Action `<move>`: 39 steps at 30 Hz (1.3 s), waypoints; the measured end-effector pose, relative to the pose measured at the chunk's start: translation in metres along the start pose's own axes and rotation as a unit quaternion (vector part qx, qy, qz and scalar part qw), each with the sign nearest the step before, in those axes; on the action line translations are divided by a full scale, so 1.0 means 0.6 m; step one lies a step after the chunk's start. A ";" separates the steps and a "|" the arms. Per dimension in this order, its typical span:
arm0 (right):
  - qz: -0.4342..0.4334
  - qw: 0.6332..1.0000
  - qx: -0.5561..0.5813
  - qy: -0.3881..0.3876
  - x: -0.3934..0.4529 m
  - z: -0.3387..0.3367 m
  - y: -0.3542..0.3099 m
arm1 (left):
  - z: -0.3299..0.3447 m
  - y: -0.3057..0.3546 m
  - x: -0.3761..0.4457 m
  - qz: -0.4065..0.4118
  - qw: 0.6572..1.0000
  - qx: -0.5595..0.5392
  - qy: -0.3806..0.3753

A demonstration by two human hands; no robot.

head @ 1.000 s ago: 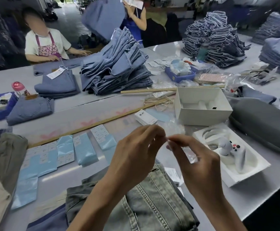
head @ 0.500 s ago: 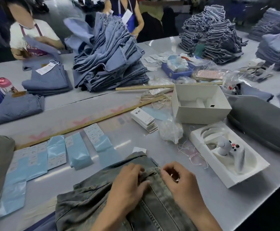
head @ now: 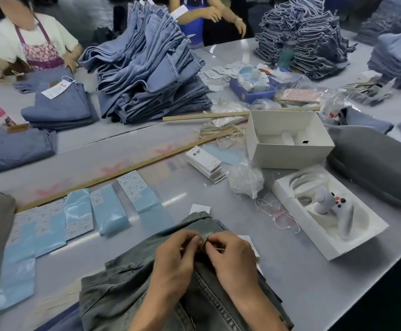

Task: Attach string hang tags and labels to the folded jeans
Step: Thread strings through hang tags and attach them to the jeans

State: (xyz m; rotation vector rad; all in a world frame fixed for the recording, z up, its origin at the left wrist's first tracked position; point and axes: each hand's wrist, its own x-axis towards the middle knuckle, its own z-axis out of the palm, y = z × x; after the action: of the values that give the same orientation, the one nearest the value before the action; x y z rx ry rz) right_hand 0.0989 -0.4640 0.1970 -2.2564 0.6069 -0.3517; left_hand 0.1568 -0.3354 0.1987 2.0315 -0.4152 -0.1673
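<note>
1. The folded grey-washed jeans (head: 132, 283) are seen lying at the near edge of the grey table (head: 302, 271), directly below the camera.
2. The left hand (head: 173, 261) is curled onto the denim at the waistband, fingertips pinching fabric. The right hand (head: 233, 256) is closed in a pinch on a thin white string (head: 218, 248) at the same spot; what the string passes through cannot be made out.
3. Handling, judged: the denim is heavy, soft and limp, so it should stay put when pressed; hold is best taken at the stiff, stitched waistband. The string is light, thin and slippery, and easily lost from a loose pinch.
4. Supplies: a stack of white hang tags (head: 205, 163) and loose strings (head: 278, 211) lie beyond the jeans; blue label sheets (head: 77, 211) lie to the left.
5. Room: bare table is seen just beyond the jeans. To the right, an open white box tray (head: 287, 187) stands near; the table's edge runs close on the near right side.
</note>
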 end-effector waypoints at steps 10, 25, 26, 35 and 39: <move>0.025 0.996 0.081 -0.021 -0.006 -0.004 0.014 | -0.008 -0.008 0.030 -0.023 0.994 -0.003 -0.110; -0.067 0.980 -0.046 -0.180 0.003 -0.101 0.087 | -0.097 0.023 0.003 -0.010 0.915 -0.404 0.021; -0.070 0.981 -0.040 -0.176 -0.001 -0.092 0.085 | -0.099 0.026 0.001 -0.009 0.910 -0.413 0.015; -0.124 0.984 -0.016 -0.124 -0.002 -0.064 0.044 | -0.085 0.046 -0.007 -0.017 0.921 -0.390 0.002; -0.156 0.979 -0.079 -0.103 0.007 -0.068 0.026 | -0.074 0.055 -0.004 0.008 0.944 -0.328 0.005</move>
State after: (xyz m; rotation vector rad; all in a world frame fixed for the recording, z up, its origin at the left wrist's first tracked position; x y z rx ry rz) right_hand 0.0803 -0.5004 0.2130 -2.5060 0.1765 -0.2235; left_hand 0.1600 -0.3121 0.2489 1.3699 -0.3145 -0.2485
